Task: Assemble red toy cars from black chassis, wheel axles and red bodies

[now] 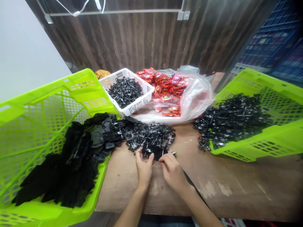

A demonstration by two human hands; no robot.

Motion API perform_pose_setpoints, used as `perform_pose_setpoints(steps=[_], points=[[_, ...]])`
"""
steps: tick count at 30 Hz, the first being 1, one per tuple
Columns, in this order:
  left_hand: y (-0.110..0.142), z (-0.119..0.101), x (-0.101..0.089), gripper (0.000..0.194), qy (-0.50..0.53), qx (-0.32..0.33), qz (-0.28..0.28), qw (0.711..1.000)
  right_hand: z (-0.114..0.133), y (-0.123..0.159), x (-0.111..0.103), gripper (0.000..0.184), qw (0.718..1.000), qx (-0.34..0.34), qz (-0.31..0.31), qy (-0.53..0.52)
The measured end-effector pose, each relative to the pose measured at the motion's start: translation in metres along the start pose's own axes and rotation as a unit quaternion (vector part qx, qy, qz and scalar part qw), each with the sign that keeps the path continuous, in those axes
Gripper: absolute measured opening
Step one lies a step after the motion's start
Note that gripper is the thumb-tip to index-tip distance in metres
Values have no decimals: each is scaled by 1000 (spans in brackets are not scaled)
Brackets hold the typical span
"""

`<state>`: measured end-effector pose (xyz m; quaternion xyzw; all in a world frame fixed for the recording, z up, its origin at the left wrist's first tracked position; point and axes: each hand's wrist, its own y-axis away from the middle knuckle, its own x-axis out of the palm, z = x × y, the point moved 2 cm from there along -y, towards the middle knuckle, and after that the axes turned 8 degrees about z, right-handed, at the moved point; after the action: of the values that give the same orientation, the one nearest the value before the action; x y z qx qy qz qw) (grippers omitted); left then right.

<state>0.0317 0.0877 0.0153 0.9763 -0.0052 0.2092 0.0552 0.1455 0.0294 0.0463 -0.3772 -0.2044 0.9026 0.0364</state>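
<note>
My left hand (143, 166) and my right hand (173, 171) meet at the near edge of a heap of small black wheel-and-axle parts (151, 136) on the wooden table (227, 186). Both hands pinch one flat black plastic piece (157, 152) between their fingertips. A small metallic bit (174, 153) lies just beyond my right fingers. A dark strip runs along my right forearm toward the table edge.
A lime-green crate (42, 132) tipped on the left spills flat black plastic parts (71, 167). Another green crate (274, 138) on the right spills black wheels (232, 121). Behind stand a white basket (142, 102) of wheels and a clear bag (196, 97) of red packets.
</note>
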Motion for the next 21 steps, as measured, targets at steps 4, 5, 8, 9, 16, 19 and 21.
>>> perform_pose_setpoints(steps=[4, 5, 8, 9, 16, 19, 21], points=[[-2, 2, -2, 61, 25, -32, -4, 999, -8, -39, -25, 15, 1000, 17, 14, 19], [-2, 3, -3, 62, 28, -42, -7, 999, -19, -61, -34, 16, 997, 44, 23, 51], [-6, 11, -7, 65, 29, -57, -19, 998, -70, -146, -61, 24, 964, 180, 55, 189], [-7, 14, -8, 66, 29, -59, -21, 998, -88, -175, -67, 22, 956, 199, 63, 205], [-14, 30, -10, 65, 49, -38, -15, 998, -163, -275, -49, 31, 906, 259, 186, 279], [-11, 24, -7, 62, 49, -50, -4, 998, -175, -269, -41, 32, 898, 248, 211, 294], [-8, 17, -5, 61, 48, -66, 19, 996, -181, -260, -43, 32, 899, 239, 220, 295]])
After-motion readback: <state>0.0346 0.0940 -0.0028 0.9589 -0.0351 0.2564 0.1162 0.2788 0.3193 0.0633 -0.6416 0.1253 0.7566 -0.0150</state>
